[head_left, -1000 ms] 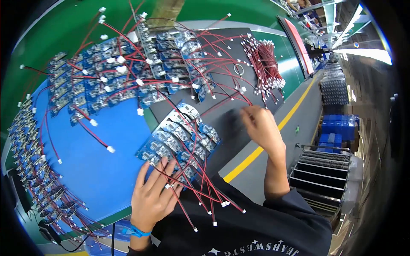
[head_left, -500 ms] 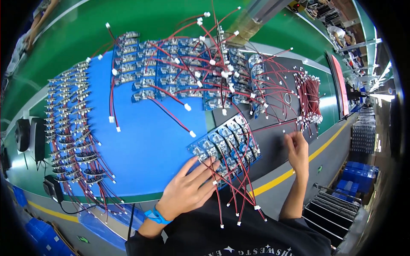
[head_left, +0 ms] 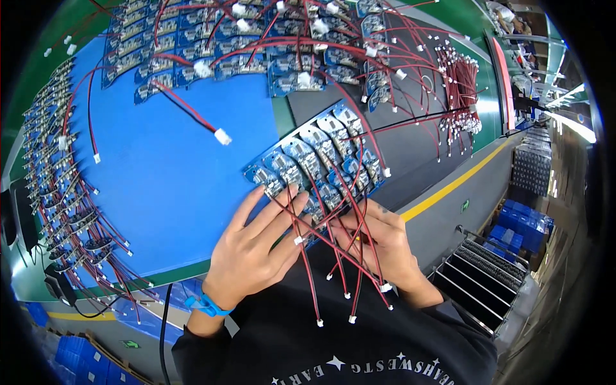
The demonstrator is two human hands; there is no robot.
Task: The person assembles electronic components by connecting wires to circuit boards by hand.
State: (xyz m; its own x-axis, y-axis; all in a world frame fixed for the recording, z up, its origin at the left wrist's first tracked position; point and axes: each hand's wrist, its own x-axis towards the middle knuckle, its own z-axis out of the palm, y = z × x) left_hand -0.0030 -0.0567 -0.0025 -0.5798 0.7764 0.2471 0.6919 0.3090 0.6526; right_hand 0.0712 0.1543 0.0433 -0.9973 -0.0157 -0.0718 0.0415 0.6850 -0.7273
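A panel of blue circuit boards (head_left: 314,138) lies at an angle near the table's front edge, with several red-and-black wires trailing from it toward me. My left hand (head_left: 253,250), wearing a blue wristband (head_left: 206,304), grips the panel's near left end; its fingers lie over the boards and its thumb is hidden. At the near edge of the panel, my right hand (head_left: 378,240) has thumb and fingers pinched together among the hanging wires (head_left: 337,256). What they pinch is too small and covered to make out. White connectors (head_left: 385,287) end these wires.
More wired board panels (head_left: 224,48) fill the far side of the blue mat (head_left: 160,154). Rows of stacked boards (head_left: 64,167) stand at the left. A bundle of red-and-black wires (head_left: 461,90) lies on the dark mat at right. A black rack (head_left: 478,282) stands beside the table.
My right hand has come left from beside the wire bundle to the panel's near edge. The left hand stays on the panel. The whole view has shifted.
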